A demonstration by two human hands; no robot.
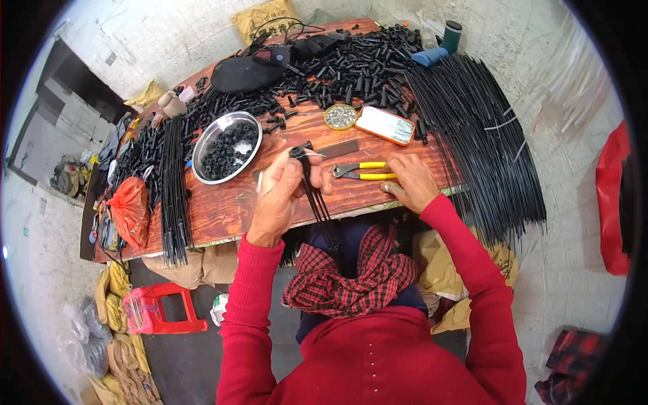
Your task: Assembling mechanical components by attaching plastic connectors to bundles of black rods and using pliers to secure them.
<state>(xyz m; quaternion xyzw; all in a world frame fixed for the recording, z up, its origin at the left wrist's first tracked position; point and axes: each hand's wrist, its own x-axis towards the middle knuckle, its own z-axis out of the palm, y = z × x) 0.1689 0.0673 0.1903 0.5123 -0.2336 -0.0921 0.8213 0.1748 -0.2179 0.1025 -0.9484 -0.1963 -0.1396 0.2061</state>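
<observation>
My left hand (pixel 275 196) is closed around a black cap-like piece (pixel 302 150) with several thin black rods (pixel 318 206) hanging from it over the table's front edge. A short, thin, silvery wire (pixel 314 154) sticks out of its top toward the right. My right hand (pixel 413 181) has its fingers and thumb on the handle ends of yellow-handled pincers (pixel 370 165). Their dark jaws lie near the tabletop and point left, toward the left hand. Behind them is a flat, dark bar (pixel 337 149), partly hidden by the left hand.
A metal bowl (pixel 196 162) of black rings stands left. Behind the pincers are a round tin (pixel 340 117) of small silvery parts and a white tray (pixel 386 124). Black tubes (pixel 368 74) heap at the back. Rod bundles (pixel 482 142) lie right and left (pixel 174 196) on the wooden table (pixel 219 209).
</observation>
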